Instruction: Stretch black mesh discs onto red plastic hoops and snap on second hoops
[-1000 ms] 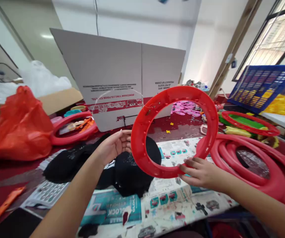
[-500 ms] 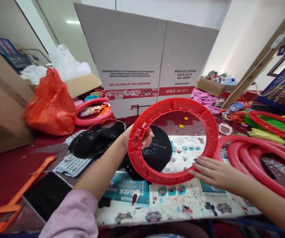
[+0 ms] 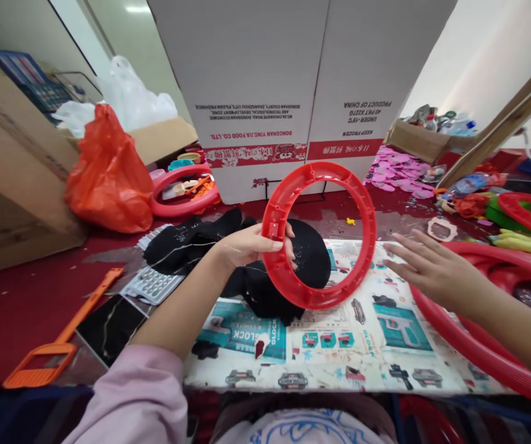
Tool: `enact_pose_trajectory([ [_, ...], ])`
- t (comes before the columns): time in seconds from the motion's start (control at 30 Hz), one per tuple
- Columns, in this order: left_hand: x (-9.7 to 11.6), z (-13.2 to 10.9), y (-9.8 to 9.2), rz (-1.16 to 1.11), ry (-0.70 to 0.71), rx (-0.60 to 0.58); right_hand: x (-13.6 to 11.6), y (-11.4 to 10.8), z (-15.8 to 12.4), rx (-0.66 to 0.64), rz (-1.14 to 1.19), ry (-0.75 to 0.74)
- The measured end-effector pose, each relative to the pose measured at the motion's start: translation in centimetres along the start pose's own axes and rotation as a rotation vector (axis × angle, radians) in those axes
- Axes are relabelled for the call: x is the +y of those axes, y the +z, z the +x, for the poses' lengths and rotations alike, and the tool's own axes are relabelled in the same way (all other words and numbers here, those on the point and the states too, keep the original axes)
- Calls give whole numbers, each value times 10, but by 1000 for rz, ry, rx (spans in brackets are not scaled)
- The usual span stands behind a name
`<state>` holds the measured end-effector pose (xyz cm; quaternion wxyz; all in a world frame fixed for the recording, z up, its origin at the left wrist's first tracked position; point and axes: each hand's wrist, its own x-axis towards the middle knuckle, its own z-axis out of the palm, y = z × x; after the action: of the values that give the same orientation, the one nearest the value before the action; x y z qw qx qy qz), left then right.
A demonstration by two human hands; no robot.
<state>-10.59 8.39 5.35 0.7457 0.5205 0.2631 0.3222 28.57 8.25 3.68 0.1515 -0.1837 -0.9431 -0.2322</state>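
My left hand grips the left side of a red plastic ring, with the thumb in front and the fingers coming through the opening. The ring is held up and tilted, its hollow ribbed side facing me. To its right, my right hand is in the air with fingers spread, apart from the ring and holding nothing. Behind the ring lies black cloth with shiny specks, partly covered by the ring and my hand. Larger red rings lie under and beyond my right forearm.
A printed cardboard sheet covers the table in front of me. A tall white carton stands behind. At left are an orange plastic bag, an orange plastic tool and a pink-red ring. Pink pieces lie back right.
My right hand has come off the ring and moved right, fingers spreading. The ring, still in my left hand, is turned more upright. The view has tipped downward.
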Motion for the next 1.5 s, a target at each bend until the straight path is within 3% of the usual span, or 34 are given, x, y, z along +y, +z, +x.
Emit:
enact_pose_trajectory([
  [0.07,-2,5,11,-3,13,86,-20,-7,25,179,84,243],
  [0.13,-6,12,23,8,43,176,-54,-14,59,272,468,505],
  [0.23,-15,25,39,37,111,240,-105,-19,109,-21,1518,783],
  [0.27,-18,29,44,44,138,255,-118,-19,124,-57,1877,863],
  [0.33,-26,35,51,56,207,301,-133,-13,145,92,2298,998],
  [0.4,-32,39,55,62,293,341,-138,-3,157,271,2409,1096],
  [0.63,-40,40,51,266,485,395,-140,31,170,496,2307,1303],
  [0.87,-35,31,51,236,501,507,-137,30,170,494,2416,1201],
  [1.03,-35,23,46,214,488,539,-120,21,157,224,2630,1034],
  [1.17,-42,10,40,121,508,527,-107,13,142,34,2595,955],
  [1.23,-49,2,38,88,491,520,-102,9,136,-51,2368,876],
  [1.3,-56,-5,38,81,444,543,-98,7,133,-61,1908,802],
  [1.4,-64,-10,40,37,389,611,-95,12,129,11,1180,611],
  [1.5,-69,-11,44,-55,351,598,-96,25,123,165,768,410],
])
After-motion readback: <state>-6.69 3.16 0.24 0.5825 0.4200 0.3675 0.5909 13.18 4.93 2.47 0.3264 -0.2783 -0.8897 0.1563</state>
